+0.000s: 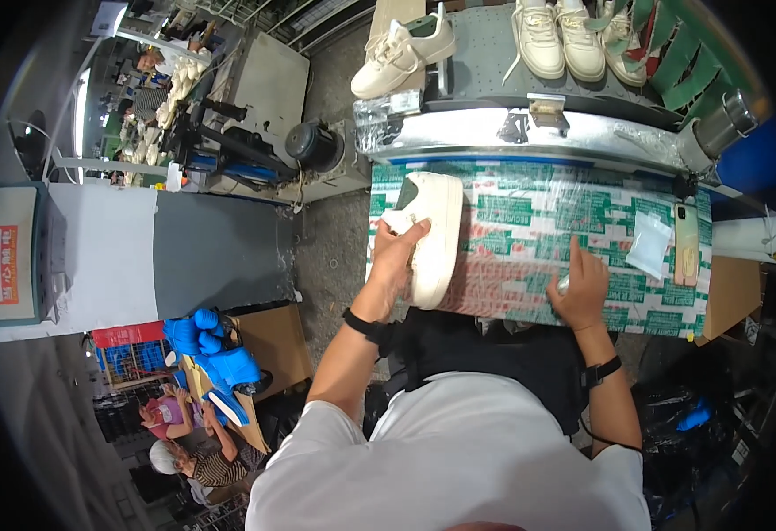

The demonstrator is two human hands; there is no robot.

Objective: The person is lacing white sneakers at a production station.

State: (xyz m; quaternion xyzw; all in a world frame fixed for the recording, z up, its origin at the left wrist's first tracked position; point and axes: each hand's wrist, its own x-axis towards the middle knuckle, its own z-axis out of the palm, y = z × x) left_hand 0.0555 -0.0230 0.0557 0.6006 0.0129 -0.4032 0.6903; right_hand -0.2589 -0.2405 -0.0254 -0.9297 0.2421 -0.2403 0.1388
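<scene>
My left hand [394, 259] grips a cream sneaker [441, 234] with a dark green heel patch, its thick pale sole turned to the right. The shoe is held over the left end of a worktop [530, 301] covered in green-and-white printed sheet under clear film. To the right, my right hand [583, 288] is low over the same worktop, index finger stretched forward and the other fingers curled. A small silvery-white thing [564, 285] shows at its curled fingers; its kind cannot be made out.
A white packet [648, 245] and a phone [686, 243] lie at the worktop's right end. Beyond the metal rail [468, 133], a conveyor [485, 62] carries several cream sneakers [543, 40]. A motor [315, 146] stands at the left; co-workers [215, 465] sit at the lower left.
</scene>
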